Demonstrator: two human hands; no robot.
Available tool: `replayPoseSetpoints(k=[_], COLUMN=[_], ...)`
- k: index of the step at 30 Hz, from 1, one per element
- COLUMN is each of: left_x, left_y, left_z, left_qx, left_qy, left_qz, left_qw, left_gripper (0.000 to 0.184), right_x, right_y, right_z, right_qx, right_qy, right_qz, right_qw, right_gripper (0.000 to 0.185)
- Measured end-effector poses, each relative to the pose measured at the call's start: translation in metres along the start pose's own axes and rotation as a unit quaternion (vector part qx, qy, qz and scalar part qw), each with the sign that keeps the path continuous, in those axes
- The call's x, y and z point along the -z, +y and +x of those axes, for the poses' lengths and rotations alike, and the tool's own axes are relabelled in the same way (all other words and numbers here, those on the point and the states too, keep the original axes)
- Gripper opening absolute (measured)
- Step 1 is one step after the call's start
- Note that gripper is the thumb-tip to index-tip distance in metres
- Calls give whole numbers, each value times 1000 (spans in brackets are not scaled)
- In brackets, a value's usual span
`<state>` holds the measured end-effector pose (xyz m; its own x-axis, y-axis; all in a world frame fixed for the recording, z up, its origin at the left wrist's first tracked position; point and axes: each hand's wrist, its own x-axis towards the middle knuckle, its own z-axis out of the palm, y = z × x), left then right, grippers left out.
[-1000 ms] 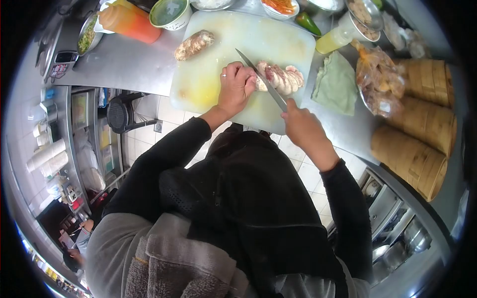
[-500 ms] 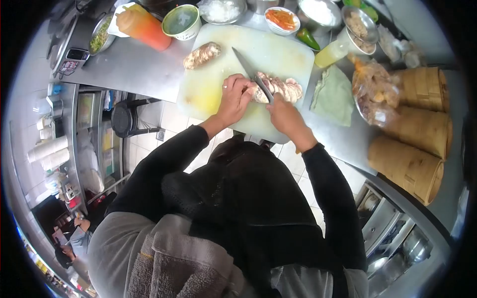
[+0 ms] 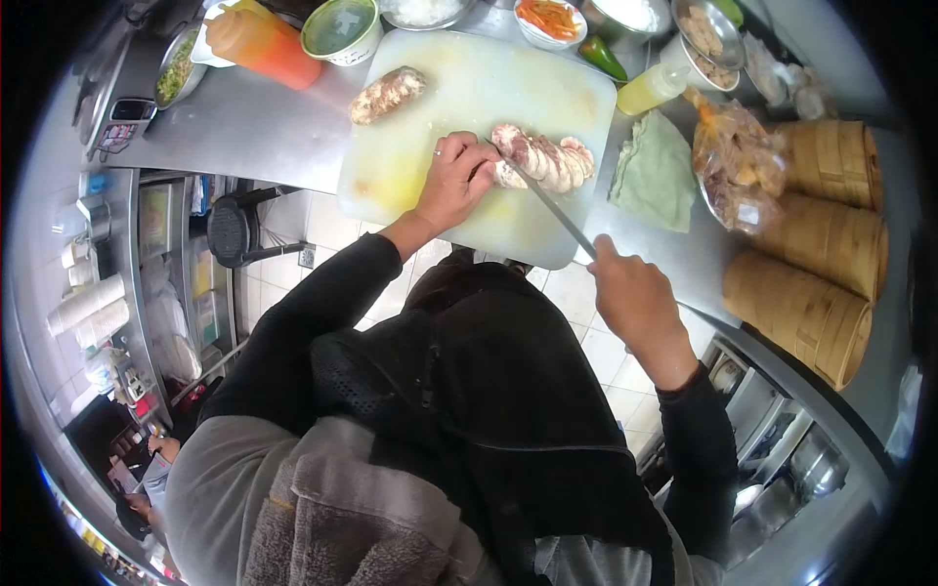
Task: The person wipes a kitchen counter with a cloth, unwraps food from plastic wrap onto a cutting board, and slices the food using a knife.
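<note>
On the pale cutting board (image 3: 391, 161) lies a row of meat slices (image 3: 559, 164), leaning on one another. My left hand (image 3: 455, 183) has its fingers bent and pressed on the unsliced end of that meat roll. The handle of a long knife (image 3: 559, 210) is wrapped in my right hand (image 3: 635, 298), beyond the board's near right edge. The blade slants up and left, its tip at the meat beside my left fingertips. A second, whole meat roll (image 3: 388, 95) rests at the board's upper left, touched by neither hand.
A green cloth (image 3: 653, 171), bagged food (image 3: 740, 166) and bamboo steamers (image 3: 801, 313) stand right of the board. Behind it are a carrot bowl (image 3: 551, 20), a green pepper (image 3: 603, 57) and an orange bottle (image 3: 264, 49). Another person (image 3: 147, 498) is at far lower left.
My right hand has drawn back down and to the right with the knife, so less blade lies over the meat. My left hand stays at the roll's end.
</note>
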<state>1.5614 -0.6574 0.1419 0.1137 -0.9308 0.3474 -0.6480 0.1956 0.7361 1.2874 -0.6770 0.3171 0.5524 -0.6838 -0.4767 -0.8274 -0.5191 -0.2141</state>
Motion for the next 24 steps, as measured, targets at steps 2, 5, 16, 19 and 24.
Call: replayPoseSetpoints(k=[2,5,16,19,24], left_x=[0,0,-5,7,5], left_y=[-2,-5,-8,3,5], left_z=[2,-1,-7,-4,-6], left_qx=[-1,0,16,-16,5], left_qy=[-2,-2,-17,-11,47], left_qz=[-2,-1,-25,-6,-8], left_qw=[1000,1000,999,1000,999], left_gripper=[19,19,19,18,16], right_x=[-11,-38,-76,-77,-115], right_y=[1,-3,-7,-25,9], right_z=[20,61,107,130,150], right_qx=[4,23,77,50,159], right_qy=[7,25,49,68,143], right_qz=[18,61,98,111,154], right_qw=[1000,998,991,990,965], right_gripper=[16,19,27,27,38])
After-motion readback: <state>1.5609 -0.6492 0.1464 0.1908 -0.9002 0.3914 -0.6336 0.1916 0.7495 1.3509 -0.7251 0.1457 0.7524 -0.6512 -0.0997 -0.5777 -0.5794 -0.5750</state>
